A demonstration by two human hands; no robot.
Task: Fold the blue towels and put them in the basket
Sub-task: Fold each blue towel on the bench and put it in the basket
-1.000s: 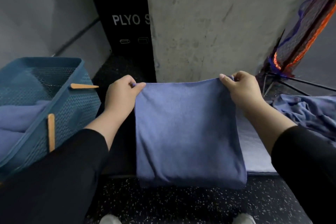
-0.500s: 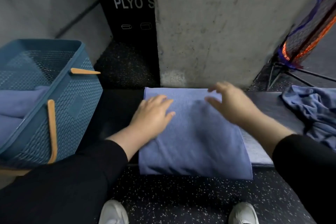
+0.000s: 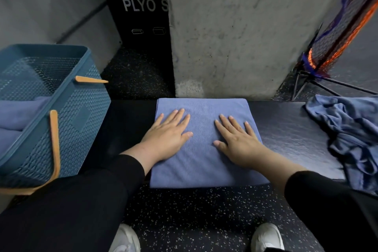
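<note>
Beside a concrete pillar (image 3: 225, 26), a folded towel (image 3: 204, 159) lies on the desk (image 3: 290, 129); left hand (image 3: 166, 137) and right hand (image 3: 237, 141) press it, fingers flat. The basket (image 3: 67, 120) sits leftward, nearer the left hand.

Black long sleeves (image 3: 61, 210), white shoes (image 3: 267, 236)

Dim, even light, with no hard shadows or glare. The wide lens bends the pale grey concrete pillar (image 3: 235, 32) and perforated blue plastic basket (image 3: 67, 120) outward near the edges (corners darkest). Focus is fairly sharp mid-frame, softer toward the borders.
</note>
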